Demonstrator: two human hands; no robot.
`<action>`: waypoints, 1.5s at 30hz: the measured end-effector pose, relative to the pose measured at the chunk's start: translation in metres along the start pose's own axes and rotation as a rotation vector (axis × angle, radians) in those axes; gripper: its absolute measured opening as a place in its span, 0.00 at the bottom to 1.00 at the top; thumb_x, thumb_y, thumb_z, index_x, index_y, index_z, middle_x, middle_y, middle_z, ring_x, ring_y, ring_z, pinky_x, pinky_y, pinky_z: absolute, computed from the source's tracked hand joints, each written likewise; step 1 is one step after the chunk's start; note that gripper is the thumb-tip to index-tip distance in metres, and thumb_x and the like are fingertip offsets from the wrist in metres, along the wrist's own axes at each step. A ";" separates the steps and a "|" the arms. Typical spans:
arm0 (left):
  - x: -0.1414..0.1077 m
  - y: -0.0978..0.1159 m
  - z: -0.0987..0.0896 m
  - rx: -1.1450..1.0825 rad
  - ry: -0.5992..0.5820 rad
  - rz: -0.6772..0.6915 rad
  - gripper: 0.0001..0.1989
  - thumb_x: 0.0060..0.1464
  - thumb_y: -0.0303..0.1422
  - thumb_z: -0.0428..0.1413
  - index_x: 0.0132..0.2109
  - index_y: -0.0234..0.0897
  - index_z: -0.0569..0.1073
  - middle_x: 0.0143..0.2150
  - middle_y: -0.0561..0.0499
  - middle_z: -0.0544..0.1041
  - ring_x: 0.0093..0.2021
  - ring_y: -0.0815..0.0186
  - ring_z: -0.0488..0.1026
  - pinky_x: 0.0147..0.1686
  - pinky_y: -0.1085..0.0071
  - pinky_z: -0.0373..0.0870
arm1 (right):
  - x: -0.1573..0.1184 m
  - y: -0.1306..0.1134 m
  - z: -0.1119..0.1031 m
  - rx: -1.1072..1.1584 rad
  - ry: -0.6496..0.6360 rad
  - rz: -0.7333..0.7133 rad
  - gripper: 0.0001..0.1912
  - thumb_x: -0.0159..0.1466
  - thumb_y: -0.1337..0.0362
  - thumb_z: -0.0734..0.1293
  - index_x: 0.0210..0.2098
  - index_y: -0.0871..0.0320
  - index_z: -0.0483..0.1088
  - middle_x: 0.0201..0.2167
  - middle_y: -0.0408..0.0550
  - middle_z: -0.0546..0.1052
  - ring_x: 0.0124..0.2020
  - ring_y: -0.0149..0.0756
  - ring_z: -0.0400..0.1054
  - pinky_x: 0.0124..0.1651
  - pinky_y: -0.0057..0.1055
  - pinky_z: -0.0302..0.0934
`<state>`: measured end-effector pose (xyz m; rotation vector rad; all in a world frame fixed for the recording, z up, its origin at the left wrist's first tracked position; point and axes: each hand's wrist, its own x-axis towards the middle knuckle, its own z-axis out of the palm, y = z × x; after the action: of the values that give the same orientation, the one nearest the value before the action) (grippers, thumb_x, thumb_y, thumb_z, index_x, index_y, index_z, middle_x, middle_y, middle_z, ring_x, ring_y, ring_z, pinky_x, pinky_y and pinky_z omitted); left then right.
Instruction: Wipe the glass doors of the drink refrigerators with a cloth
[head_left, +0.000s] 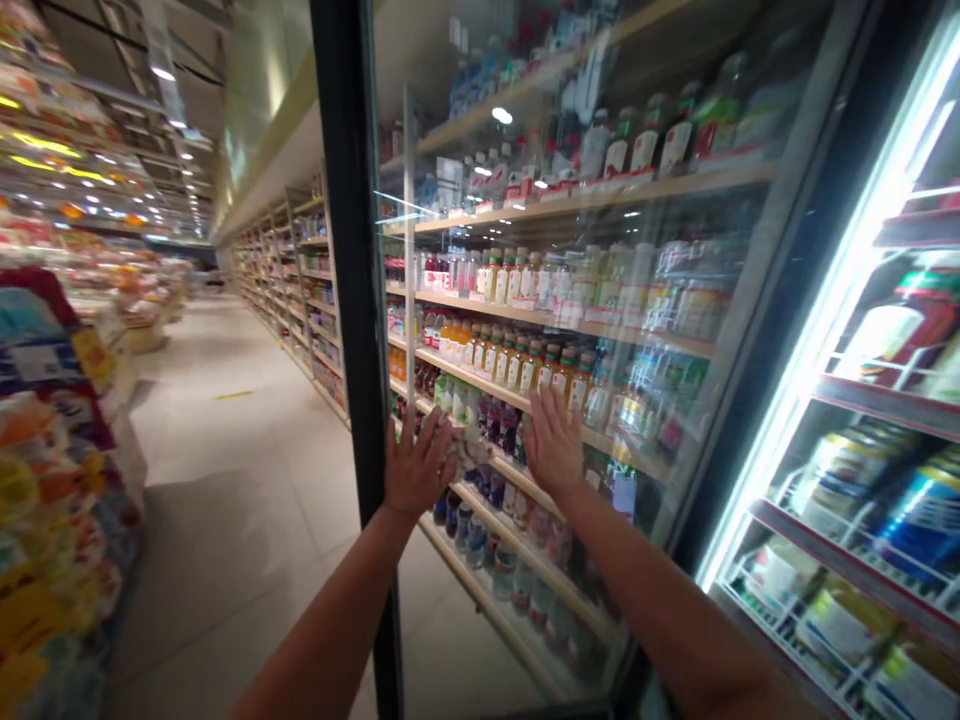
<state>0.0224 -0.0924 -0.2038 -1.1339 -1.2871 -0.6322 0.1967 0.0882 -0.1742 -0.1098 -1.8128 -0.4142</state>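
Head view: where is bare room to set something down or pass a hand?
Bare: pale tiled floor between colourful packaged goods and black-framed glass door; a hand might pass there. Crowded: red-edged cooler shelves of labelled bottles and metal cans.

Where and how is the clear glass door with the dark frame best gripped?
I would grip the left upright of the door from the left, with the left hand wrapped around it: this bar looks narrow and free, while the flat glass offers little hold.

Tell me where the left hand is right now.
In the head view, the left hand is spread at the left side of the glass door, beside its dark frame and left of the right hand.
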 end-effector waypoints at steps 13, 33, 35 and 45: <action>-0.040 0.060 -0.014 -0.047 -0.066 -0.197 0.34 0.65 0.20 0.52 0.73 0.46 0.57 0.67 0.41 0.68 0.70 0.54 0.62 0.70 0.53 0.59 | -0.018 0.022 0.011 -0.114 -0.005 -0.098 0.35 0.71 0.64 0.59 0.75 0.62 0.45 0.64 0.57 0.71 0.68 0.44 0.62 0.77 0.47 0.31; 0.096 -0.018 0.014 -0.038 0.008 0.058 0.32 0.67 0.26 0.53 0.74 0.41 0.55 0.72 0.39 0.60 0.75 0.49 0.49 0.70 0.45 0.55 | -0.029 0.023 0.027 -0.110 0.003 -0.067 0.30 0.69 0.64 0.60 0.69 0.61 0.61 0.62 0.54 0.74 0.70 0.43 0.59 0.77 0.46 0.31; 0.120 -0.036 0.008 -0.022 0.048 0.000 0.29 0.67 0.27 0.52 0.72 0.38 0.59 0.72 0.38 0.60 0.75 0.48 0.50 0.71 0.46 0.54 | -0.028 0.023 0.027 -0.112 -0.006 -0.066 0.30 0.68 0.64 0.60 0.69 0.61 0.61 0.62 0.53 0.73 0.70 0.43 0.59 0.77 0.47 0.32; 0.114 -0.017 0.017 -0.036 -0.078 0.331 0.29 0.64 0.24 0.54 0.69 0.46 0.64 0.68 0.47 0.68 0.75 0.51 0.50 0.72 0.46 0.52 | -0.028 0.024 0.027 -0.118 -0.011 -0.081 0.28 0.67 0.64 0.60 0.66 0.62 0.65 0.64 0.52 0.72 0.73 0.42 0.52 0.77 0.45 0.30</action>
<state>0.0262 -0.0592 -0.0918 -1.3761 -1.1223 -0.3688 0.1871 0.1240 -0.2018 -0.1215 -1.8076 -0.5795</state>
